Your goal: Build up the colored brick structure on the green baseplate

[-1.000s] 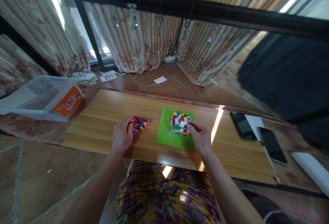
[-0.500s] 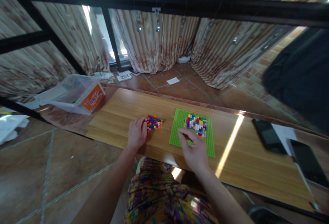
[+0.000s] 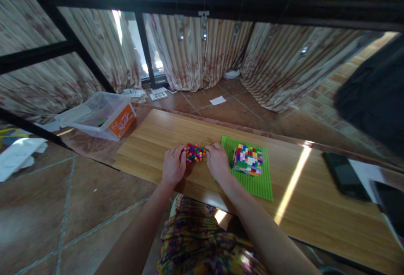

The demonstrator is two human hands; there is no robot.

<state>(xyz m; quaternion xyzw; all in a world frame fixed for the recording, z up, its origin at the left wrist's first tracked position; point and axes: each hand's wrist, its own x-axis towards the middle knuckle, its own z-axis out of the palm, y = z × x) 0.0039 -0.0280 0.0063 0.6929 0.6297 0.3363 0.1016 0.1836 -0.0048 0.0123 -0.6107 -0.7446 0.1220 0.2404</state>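
So you're keeping both hands at the pile of little colored bricks (image 3: 195, 153) on the wood board (image 3: 151, 140). Your left hand (image 3: 174, 165) is curling its fingers against the pile's left edge, your right hand (image 3: 218, 160) is bunching its fingertips at the right edge; can't tell if either is pinching a brick. The multicolored brick block (image 3: 248, 159) is sitting on the green baseplate (image 3: 252, 184), just right of your right hand.

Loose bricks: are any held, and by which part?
Cannot be told: the hands are at opposite sides of the loose bricks, any grip too small to see.
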